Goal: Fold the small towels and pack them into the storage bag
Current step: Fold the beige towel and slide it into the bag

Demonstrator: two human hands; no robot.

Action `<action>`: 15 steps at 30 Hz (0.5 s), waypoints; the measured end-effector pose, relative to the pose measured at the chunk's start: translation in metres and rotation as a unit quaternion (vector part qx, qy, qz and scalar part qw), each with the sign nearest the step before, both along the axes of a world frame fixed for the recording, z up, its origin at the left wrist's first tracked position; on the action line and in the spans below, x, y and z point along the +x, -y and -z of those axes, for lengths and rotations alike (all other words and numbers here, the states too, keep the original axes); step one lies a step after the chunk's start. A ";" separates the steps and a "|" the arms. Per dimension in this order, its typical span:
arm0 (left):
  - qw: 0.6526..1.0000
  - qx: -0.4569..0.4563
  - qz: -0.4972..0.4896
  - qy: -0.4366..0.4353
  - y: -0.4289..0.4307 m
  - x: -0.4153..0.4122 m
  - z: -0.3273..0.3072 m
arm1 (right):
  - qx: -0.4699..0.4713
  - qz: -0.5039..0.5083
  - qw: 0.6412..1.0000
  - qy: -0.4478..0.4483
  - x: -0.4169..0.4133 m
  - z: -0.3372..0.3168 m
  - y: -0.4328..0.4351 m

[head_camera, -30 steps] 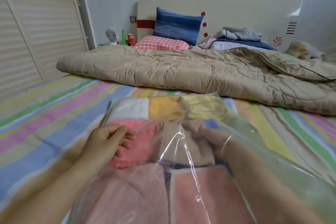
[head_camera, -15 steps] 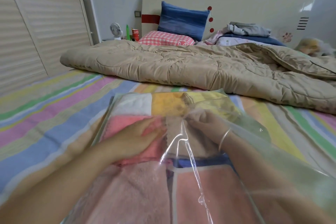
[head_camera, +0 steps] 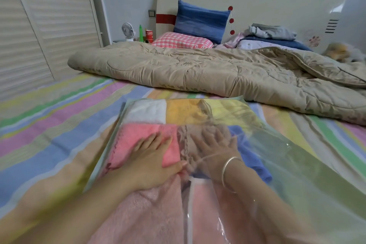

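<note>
Both hands flattened out since before. Left hand (head_camera: 152,156) presses pink towel (head_camera: 130,140), right hand (head_camera: 213,144) presses brown towel (head_camera: 186,144); fingers straight, no grip on anything. Both towels in storage bag (head_camera: 297,164) on striped bed (head_camera: 59,125). White towel (head_camera: 146,113), orange towel (head_camera: 182,113), yellow towel (head_camera: 227,111) at bag's 12 o'clock, blue towel (head_camera: 249,152) at 3. Tan quilt (head_camera: 198,69) beyond.

Tan quilt (head_camera: 217,73) across striped sheet (head_camera: 59,125); blue pillow (head_camera: 200,20), fan (head_camera: 127,30).

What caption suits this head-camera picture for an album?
Left hand flat on a pink towel, right hand on a brown towel, both towels in a clear storage bag.
</note>
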State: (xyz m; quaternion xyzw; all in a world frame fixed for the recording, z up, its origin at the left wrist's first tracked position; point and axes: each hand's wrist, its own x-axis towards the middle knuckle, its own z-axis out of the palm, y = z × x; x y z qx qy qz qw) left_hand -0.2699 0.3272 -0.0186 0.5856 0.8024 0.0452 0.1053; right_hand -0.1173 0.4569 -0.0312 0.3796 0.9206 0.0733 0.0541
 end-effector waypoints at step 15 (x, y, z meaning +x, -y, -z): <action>0.963 0.264 0.053 0.023 0.029 0.066 -0.044 | -0.067 0.022 0.974 -0.218 0.077 0.006 0.051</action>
